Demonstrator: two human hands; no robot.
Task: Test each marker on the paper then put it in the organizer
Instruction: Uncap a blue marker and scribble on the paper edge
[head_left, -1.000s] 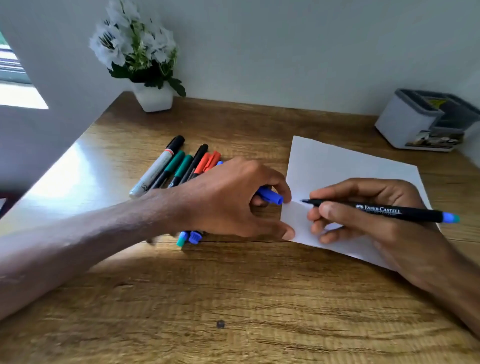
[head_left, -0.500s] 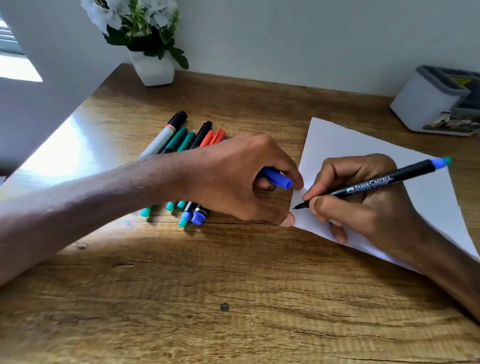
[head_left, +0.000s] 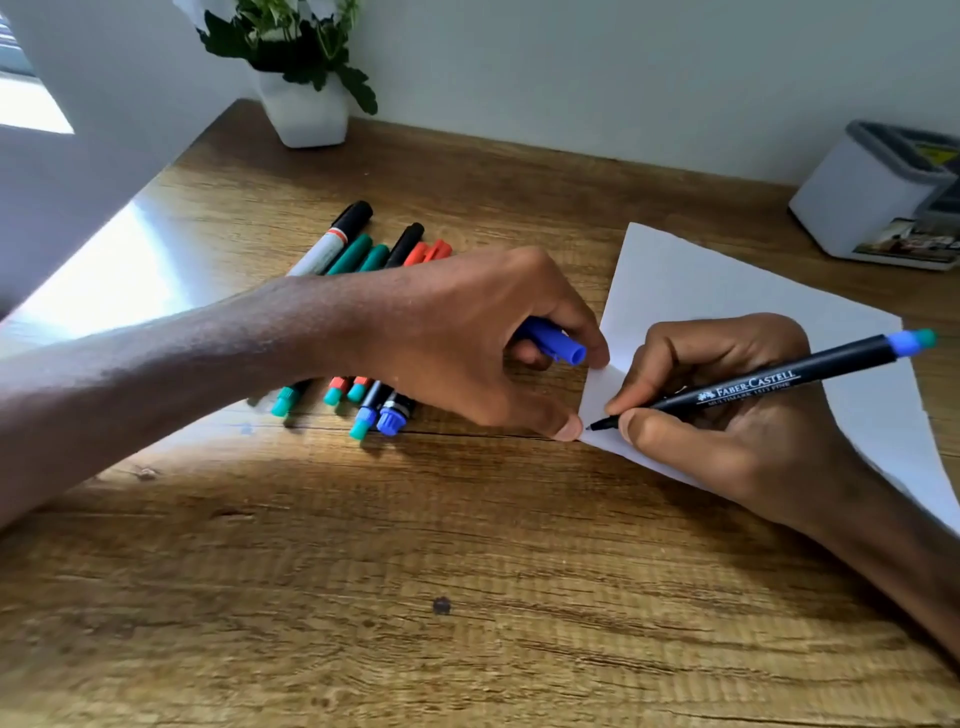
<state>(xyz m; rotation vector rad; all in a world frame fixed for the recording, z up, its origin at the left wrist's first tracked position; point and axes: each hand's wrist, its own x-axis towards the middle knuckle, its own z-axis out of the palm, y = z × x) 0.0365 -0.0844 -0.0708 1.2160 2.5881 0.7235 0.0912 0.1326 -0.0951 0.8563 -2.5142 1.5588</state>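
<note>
Left of the paper (head_left: 701, 291), a cluster of spare markers (head_left: 358, 254) lies on the wooden desk (head_left: 467, 597), capped in black, teal, orange and blue; the forearm crosses their middles, so their count and any print cannot be made out; beyond them, farther from the paper, a white potted plant (head_left: 306, 109) is cut off by the top edge.

The left hand (head_left: 467, 338) sits just left of the paper, fingers curled round a blue cap (head_left: 558, 347), thumb tip pressed at the sheet's near-left corner; how much of the cap lies inside the palm is hidden. The paper looks thin and limp, likely to slide or buckle under a dragged tip, so it is worth pinning close to the stroke; its right part runs out of view.

Over the paper's left corner the right hand (head_left: 727, 441) pinches the uncapped Faber-Castell marker (head_left: 779, 379) low on the barrel between thumb and forefinger; the tip is touching the sheet or just above it, I cannot tell which, nor whether any ink line shows. The marker should be light, stiff and smooth; a hold near the tip suits writing, a hold mid-barrel suits carrying; the fine nib probably wants gentle pressure.

Beyond the paper's far-right side stands the grey-rimmed white organizer (head_left: 862, 202), partly cropped, its compartments unreadable.
</note>
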